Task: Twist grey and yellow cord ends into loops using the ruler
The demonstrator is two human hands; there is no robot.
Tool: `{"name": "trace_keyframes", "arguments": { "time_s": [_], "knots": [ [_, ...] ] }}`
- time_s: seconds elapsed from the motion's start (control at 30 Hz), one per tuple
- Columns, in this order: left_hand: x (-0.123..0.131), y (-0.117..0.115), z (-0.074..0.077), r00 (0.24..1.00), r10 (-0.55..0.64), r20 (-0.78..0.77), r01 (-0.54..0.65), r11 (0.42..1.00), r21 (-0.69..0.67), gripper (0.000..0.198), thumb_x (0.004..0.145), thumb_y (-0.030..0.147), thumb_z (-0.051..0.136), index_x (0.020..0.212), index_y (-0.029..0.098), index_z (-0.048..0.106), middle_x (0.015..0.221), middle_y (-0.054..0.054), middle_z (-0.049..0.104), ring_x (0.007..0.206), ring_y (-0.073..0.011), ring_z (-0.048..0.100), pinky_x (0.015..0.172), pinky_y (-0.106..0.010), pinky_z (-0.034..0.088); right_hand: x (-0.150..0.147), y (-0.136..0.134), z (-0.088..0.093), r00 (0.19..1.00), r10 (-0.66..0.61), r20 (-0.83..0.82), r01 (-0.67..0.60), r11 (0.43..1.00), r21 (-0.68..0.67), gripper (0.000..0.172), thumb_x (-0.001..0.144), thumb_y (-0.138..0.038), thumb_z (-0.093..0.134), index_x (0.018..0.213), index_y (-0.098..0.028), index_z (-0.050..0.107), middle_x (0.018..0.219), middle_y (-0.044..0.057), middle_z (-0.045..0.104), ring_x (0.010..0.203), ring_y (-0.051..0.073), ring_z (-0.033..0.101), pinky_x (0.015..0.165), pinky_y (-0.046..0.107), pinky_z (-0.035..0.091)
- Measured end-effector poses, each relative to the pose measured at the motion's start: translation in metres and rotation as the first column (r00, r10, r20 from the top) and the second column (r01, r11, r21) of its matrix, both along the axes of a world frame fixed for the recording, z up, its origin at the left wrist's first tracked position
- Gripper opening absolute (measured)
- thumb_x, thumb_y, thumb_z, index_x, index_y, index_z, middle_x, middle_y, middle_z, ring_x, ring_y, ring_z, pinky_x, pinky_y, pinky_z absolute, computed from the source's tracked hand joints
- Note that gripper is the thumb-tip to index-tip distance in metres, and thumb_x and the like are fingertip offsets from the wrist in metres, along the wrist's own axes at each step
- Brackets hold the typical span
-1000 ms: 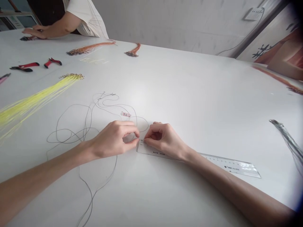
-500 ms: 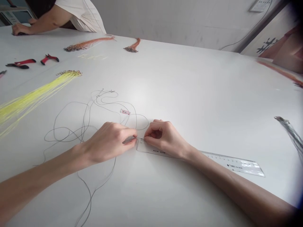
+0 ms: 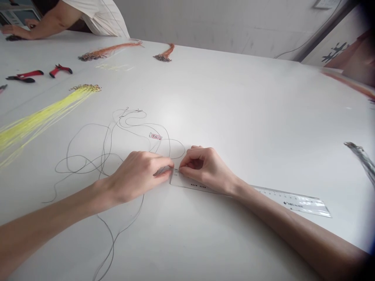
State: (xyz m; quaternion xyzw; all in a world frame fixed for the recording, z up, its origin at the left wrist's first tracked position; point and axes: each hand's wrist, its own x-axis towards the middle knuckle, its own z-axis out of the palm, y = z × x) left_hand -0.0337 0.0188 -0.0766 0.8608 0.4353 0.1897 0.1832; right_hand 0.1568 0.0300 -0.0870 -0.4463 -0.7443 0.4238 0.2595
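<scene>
Head view: left hand [image 3: 140, 173] and right hand [image 3: 205, 168] pinch thin grey cord [image 3: 88, 164] together at the clear ruler's [image 3: 293, 201] end on the white table [image 3: 249, 117].

Skin only on both: bare left hand [image 3: 137, 175] and bare right hand [image 3: 206, 169] are showing uncovered, slim left forearm [image 3: 58, 218] and slim right forearm [image 3: 287, 224] are running bare to the frame edge (any sleeve is sitting outside the frame).
</scene>
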Motion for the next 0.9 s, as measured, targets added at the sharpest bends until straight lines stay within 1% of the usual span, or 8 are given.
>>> {"name": "trace_keyframes", "arguments": {
  "time_s": [0.07,0.1,0.2,0.33,0.5,0.67,0.77,0.9],
  "knots": [
    [0.001,0.0,-0.001,0.997,-0.024,-0.071,0.024,1.0,0.009,0.015,0.079,0.012,0.051,0.073,0.017,0.064,0.058,0.003,0.053,0.053,-0.0086,0.042,0.048,-0.023,0.029,0.0,0.0,0.0,1.0,0.007,0.0,-0.007,1.0,0.009,0.014,0.067,-0.006,0.052,0.059,-0.016,0.058,0.06,-0.001,0.052,0.063,0.011,0.046,0.057,0.023,0.037],
    [0.001,-0.001,-0.002,0.996,-0.026,-0.083,0.028,0.999,0.016,0.016,0.08,0.011,0.049,0.073,0.016,0.063,0.06,0.002,0.051,0.053,-0.0085,0.041,0.048,-0.023,0.029,0.0,0.0,0.0,1.0,0.009,0.006,-0.009,1.0,0.015,0.014,0.067,-0.006,0.052,0.058,-0.016,0.057,0.06,-0.001,0.052,0.063,0.011,0.046,0.057,0.024,0.037],
    [0.002,-0.002,-0.004,1.0,-0.018,-0.012,0.019,0.999,0.03,0.017,0.08,0.01,0.047,0.071,0.015,0.062,0.068,0.001,0.049,0.051,-0.0065,0.037,0.046,-0.022,0.03,-0.001,0.0,0.0,0.999,0.009,0.04,-0.01,1.0,0.029,0.015,0.066,-0.006,0.052,0.057,-0.016,0.057,0.059,-0.001,0.052,0.063,0.011,0.046,0.059,0.024,0.037],
    [0.004,-0.005,-0.005,0.995,-0.046,0.089,0.042,0.998,0.055,0.017,0.079,0.008,0.046,0.069,0.014,0.058,0.076,0.0,0.053,0.051,-0.0048,0.038,0.046,-0.019,0.032,-0.001,0.0,0.0,0.998,0.007,0.067,-0.01,0.999,0.035,0.015,0.067,-0.006,0.053,0.057,-0.016,0.056,0.059,-0.002,0.052,0.063,0.011,0.045,0.06,0.025,0.037],
    [0.007,-0.009,-0.003,0.992,-0.037,0.118,0.026,0.996,0.091,0.014,0.077,0.007,0.048,0.068,0.015,0.056,0.066,0.002,0.054,0.048,-0.0046,0.036,0.044,-0.018,0.031,-0.001,0.0,0.001,0.996,-0.001,0.088,-0.001,0.999,0.032,0.014,0.067,-0.008,0.053,0.057,-0.017,0.055,0.06,-0.002,0.051,0.062,0.011,0.044,0.062,0.026,0.035],
    [0.007,-0.011,-0.003,0.995,-0.052,0.091,0.047,0.997,0.062,0.017,0.078,0.007,0.048,0.064,0.015,0.053,0.055,0.005,0.046,0.048,-0.0054,0.037,0.044,-0.019,0.031,-0.001,0.0,0.002,0.994,-0.006,0.111,0.003,1.0,0.025,0.013,0.067,-0.01,0.053,0.056,-0.017,0.053,0.061,-0.001,0.051,0.063,0.012,0.044,0.064,0.027,0.035],
    [0.004,-0.011,-0.004,0.995,-0.081,0.051,0.079,0.996,0.048,0.02,0.078,0.007,0.048,0.062,0.015,0.054,0.054,0.004,0.044,0.048,-0.0062,0.036,0.044,-0.02,0.029,-0.002,0.0,0.001,0.992,0.001,0.127,-0.006,0.999,0.036,0.013,0.067,-0.01,0.053,0.056,-0.017,0.052,0.06,-0.002,0.05,0.062,0.012,0.043,0.065,0.028,0.035],
    [0.001,-0.011,-0.003,0.992,-0.123,0.026,0.123,0.992,0.034,0.023,0.079,0.005,0.047,0.061,0.014,0.057,0.056,0.003,0.046,0.048,-0.006,0.037,0.043,-0.021,0.028,-0.003,0.001,0.0,0.99,0.014,0.141,-0.019,0.999,0.037,0.012,0.067,-0.011,0.052,0.057,-0.017,0.05,0.06,-0.002,0.048,0.061,0.011,0.042,0.066,0.028,0.035]
  ]
}}
